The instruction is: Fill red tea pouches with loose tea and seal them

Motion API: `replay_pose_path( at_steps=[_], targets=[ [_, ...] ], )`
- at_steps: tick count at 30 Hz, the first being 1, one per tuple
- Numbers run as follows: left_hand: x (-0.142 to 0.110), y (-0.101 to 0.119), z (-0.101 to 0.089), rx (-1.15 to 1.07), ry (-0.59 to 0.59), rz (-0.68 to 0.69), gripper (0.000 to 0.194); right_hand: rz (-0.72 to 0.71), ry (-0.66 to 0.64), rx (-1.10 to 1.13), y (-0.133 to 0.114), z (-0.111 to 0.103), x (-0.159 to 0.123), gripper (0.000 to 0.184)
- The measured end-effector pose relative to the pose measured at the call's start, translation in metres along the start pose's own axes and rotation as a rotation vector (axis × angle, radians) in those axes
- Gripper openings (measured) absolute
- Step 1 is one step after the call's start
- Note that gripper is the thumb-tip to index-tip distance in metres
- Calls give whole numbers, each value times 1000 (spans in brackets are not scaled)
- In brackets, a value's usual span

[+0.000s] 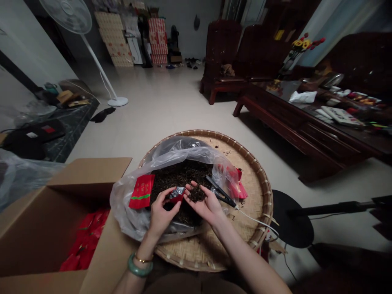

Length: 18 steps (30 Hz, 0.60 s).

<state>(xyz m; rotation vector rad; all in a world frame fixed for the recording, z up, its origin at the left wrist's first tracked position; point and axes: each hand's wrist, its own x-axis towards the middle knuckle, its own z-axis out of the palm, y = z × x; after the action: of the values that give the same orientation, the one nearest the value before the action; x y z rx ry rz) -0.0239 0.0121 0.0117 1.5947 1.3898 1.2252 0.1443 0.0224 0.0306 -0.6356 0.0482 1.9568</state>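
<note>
Over a woven tray (253, 179), a small packet (177, 194) and a palmful of leaves (197, 193)

Above a clear plastic bag (122, 212) heaped with dark dried matter (173, 173), the left hand (161, 213) pinches the red-and-silver packet between thumb and fingers. Just beside it, the right hand (210, 205) lies palm up, fingers loosely spread, cradling the leaves. The packet looks light, thin-walled and slightly slick, likely to crumple; its sides seem the best place for a gentle hold. The leaves appear dry and brittle, better cupped than squeezed.
</note>
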Motion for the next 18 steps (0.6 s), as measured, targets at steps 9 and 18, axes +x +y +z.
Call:
replay_pose_path(
  at_steps=[9, 18],
  targets=[
    [0, -2, -2, 7, -5, 10, 38, -25, 17, 21, -1, 8, -5, 22],
    [0, -1, -2, 16, -4, 4, 37, 14, 58, -2, -2, 0, -2, 24]
  ],
)
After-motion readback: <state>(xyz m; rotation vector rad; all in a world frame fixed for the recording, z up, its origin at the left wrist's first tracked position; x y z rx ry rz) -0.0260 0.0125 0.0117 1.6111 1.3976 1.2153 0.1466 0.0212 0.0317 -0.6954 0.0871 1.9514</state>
